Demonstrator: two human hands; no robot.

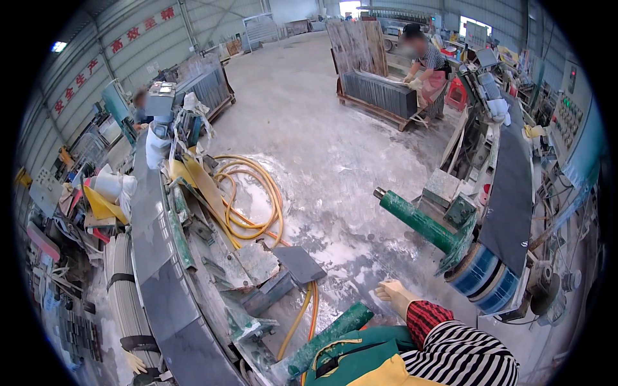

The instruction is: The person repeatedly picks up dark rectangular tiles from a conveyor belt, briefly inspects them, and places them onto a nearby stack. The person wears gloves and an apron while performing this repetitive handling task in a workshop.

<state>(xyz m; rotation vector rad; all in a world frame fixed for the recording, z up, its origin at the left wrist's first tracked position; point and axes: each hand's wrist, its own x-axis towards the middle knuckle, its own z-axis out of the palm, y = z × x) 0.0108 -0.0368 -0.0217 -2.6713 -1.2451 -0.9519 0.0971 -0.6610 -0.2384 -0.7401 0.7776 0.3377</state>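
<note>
Right hand [396, 295]: in a pale cream glove, out in front of the body, well ahead of the belly.
Fingers [385, 289]: loose and a bit bent, pointing forward and to the left.
Palm: hard to tell which way turned.
Red checked cuff [426, 320]: snug around the wrist, black lines on red.
Striped sleeve [468, 352]: black and white, baggy, elbow bent and out to the right.
Green and yellow clothes [364, 344]: over the front of the body.

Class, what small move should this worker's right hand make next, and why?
Perhaps the cream-gloved right hand should reach left toward the dark-grey, rectangular, stone-looking slab: the hand looks empty, and that slab lies to its left, unheld.
</note>
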